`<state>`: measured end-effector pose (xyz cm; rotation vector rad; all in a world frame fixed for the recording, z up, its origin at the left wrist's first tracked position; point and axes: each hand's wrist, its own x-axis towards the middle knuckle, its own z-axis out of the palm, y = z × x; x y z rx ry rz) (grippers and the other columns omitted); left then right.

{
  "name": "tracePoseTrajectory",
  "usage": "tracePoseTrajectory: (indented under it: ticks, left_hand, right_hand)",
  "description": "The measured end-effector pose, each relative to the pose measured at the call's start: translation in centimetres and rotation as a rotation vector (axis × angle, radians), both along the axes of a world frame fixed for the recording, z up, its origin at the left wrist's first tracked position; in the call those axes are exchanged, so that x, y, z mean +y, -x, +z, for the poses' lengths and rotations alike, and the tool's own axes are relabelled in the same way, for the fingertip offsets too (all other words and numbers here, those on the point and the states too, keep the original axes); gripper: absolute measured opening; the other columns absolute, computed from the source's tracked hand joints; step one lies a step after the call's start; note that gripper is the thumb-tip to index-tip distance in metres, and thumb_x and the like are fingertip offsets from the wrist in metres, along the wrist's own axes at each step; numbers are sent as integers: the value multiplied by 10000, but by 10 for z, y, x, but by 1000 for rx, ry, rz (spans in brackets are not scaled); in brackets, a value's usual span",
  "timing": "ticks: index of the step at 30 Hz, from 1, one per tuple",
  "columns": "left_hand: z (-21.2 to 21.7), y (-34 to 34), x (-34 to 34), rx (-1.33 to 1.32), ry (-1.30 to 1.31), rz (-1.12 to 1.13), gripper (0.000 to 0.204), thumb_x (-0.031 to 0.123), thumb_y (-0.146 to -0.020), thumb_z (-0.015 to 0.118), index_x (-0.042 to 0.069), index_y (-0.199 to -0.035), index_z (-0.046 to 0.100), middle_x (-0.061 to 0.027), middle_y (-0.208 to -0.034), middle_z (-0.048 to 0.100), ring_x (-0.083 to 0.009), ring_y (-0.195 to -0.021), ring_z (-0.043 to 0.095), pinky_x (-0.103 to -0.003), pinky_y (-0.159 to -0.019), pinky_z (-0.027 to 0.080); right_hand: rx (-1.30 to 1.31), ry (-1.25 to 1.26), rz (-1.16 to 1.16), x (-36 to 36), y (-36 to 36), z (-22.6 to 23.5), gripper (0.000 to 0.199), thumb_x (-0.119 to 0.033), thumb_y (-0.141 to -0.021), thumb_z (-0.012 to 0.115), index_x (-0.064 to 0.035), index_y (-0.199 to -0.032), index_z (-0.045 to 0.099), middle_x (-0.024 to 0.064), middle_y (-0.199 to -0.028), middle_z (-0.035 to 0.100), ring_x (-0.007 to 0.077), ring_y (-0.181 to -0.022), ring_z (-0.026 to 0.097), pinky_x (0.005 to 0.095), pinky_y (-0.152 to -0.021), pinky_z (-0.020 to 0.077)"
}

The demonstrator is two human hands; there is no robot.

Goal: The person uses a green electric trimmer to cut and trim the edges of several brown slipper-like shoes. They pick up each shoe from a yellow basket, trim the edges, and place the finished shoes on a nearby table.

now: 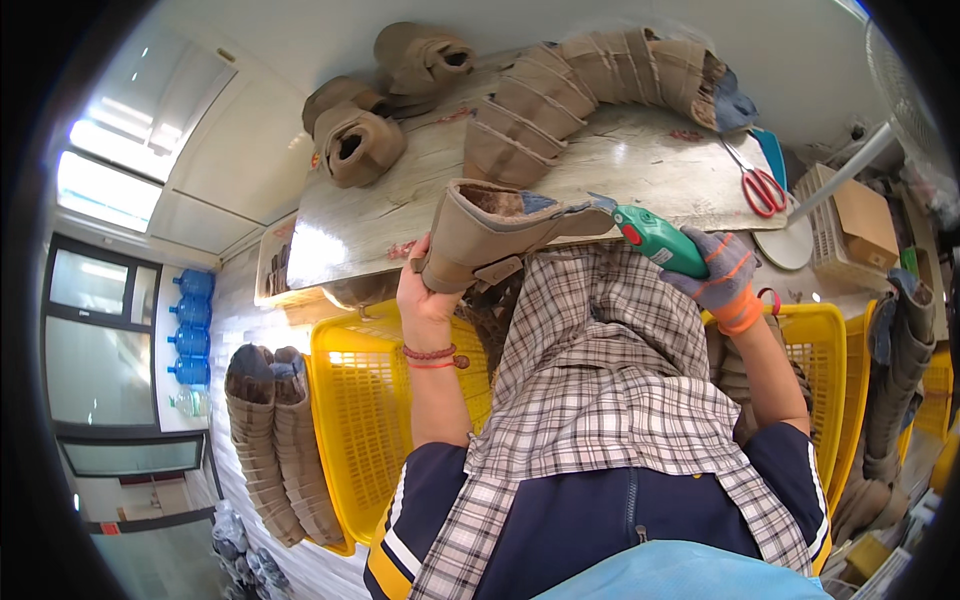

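My bare left hand [425,295] is closed round the lower side of a brown boot upper [460,240] with a fleecy lining and a strap tab. It is held up in front of the table's near edge. In my right hand [722,275], gloved in grey and orange, is a green handheld electric cutter [660,242] with a red button. The cutter's tip points left and meets the far right end of the boot upper's edge; whether the blade is in the material I cannot tell.
A nested row of boot uppers [545,105] curves over the worn table [620,160]. Several rolled brown pieces [358,145] sit at its far left. Red-handled scissors [763,192] lie at right. Yellow baskets [365,400] flank my lap; more stacked uppers [262,450] lie at left.
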<state>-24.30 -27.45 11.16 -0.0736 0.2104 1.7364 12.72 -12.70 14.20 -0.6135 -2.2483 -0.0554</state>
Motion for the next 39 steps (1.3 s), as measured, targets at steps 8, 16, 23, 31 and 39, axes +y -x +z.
tracePoseTrajectory:
  ticks: [8,16,23,31,39]
  left_hand:
    - [-3,-13,18,-76,-64,-186,360,206,-973,361,-27,-1204,509,-187,-1219,567,-326,-1129,543,-465,-989,417]
    - [4,-32,31,-20,65,-170,365,218,-972,374,-34,-1208,494,-200,-1220,558,-335,-1124,544,-473,-984,424]
    - [12,-40,35,-52,84,-162,364,218,-973,371,-30,-1212,491,-194,-1220,559,-333,-1117,548,-476,-981,424]
    - [36,-65,29,105,-41,-44,380,242,-978,402,-6,-1256,479,-178,-1285,519,-326,-1194,490,-475,-1032,364]
    - [44,-87,26,470,-238,214,420,234,-938,522,73,-1317,441,-117,-1321,496,-292,-1212,474,-506,-1037,346]
  right_hand:
    - [-31,-41,-9,-5,-20,-2,625,-416,-536,842,-64,-1010,636,64,-682,582,257,-571,538,357,-547,444]
    - [-69,-9,16,-7,-19,-4,645,-422,-524,843,-73,-1025,636,56,-645,551,246,-557,519,354,-537,430]
    - [-3,-26,43,-7,-16,-4,656,-432,-524,844,-71,-1032,639,58,-643,555,236,-554,523,352,-527,431]
    - [87,-25,118,-10,-5,3,640,-435,-533,841,-61,-1011,638,56,-658,574,229,-550,530,344,-515,428]
    - [118,144,58,-21,6,11,580,-427,-552,838,-72,-973,654,85,-684,616,259,-571,575,348,-528,455]
